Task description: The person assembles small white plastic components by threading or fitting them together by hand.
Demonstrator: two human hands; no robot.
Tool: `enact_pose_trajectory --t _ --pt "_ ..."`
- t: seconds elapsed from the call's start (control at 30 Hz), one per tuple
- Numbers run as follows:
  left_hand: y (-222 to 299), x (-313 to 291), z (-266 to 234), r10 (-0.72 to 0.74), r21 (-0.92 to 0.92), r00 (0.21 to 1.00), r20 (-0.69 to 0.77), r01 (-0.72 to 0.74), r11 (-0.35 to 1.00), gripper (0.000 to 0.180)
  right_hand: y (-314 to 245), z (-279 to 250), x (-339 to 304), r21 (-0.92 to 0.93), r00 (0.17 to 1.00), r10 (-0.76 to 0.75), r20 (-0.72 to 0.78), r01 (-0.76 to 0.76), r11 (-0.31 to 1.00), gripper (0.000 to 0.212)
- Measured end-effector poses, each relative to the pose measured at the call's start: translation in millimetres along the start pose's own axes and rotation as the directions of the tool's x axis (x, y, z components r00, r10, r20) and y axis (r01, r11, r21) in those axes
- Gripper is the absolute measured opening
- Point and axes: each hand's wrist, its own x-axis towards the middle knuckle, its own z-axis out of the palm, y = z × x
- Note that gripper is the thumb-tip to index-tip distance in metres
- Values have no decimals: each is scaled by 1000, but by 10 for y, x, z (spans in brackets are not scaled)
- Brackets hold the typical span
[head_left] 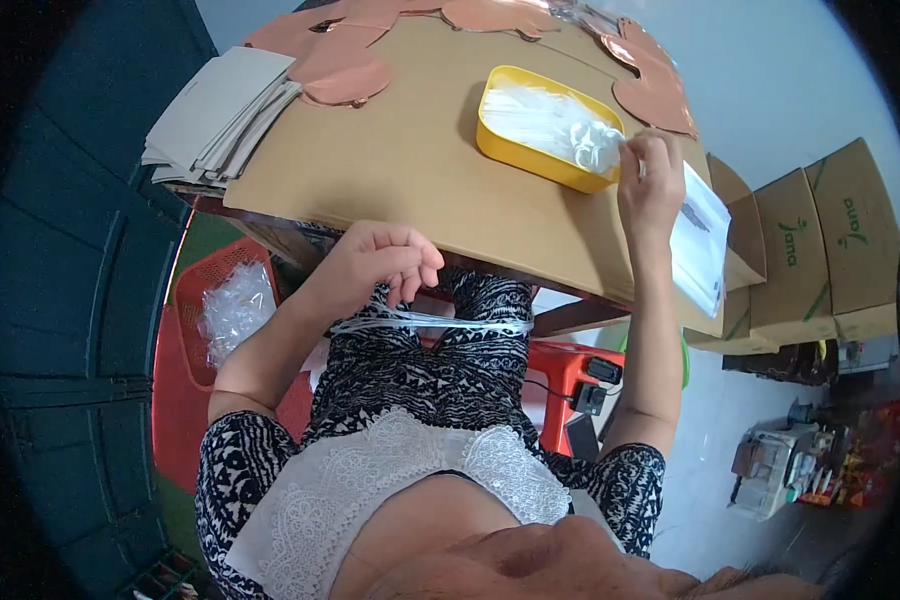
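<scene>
Over my lap, left hand (375,262) curled, pinching a bundle of clear plastic strips (440,322) with long axis running left to right, ends pointing right; right hand (650,180) pinching more clear strips (595,140) at the yellow tray (505,145) on the cardboard-covered surface (390,170).

Right hand (650,178): pinching clear strips (570,128) at the yellow tray (510,150)
Left hand (382,262): holding a strip bundle (440,322) over the lap
Surface (390,170): cardboard-covered, with card stack (220,115)
</scene>
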Motion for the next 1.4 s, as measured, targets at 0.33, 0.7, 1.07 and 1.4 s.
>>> enact_pose_trajectory --t 0.33,0.7,1.07,1.4 --pt "-69 -132 -35 -61 -20 997 -48 60 998 19 124 49 40 -52 907 58 417 -40 998 9" --pt "-200 -261 -91 -105 38 994 -25 106 994 18 55 -158 -95 400 917 346 199 -399 825 26" --pt "-360 -285 -93 -226 107 972 -67 232 967 18 129 -229 -242 378 853 389 348 -508 774 30" --pt "-475 -273 -107 -227 79 972 -62 232 970 17 175 -54 -193 -41 909 213 358 -212 976 24"
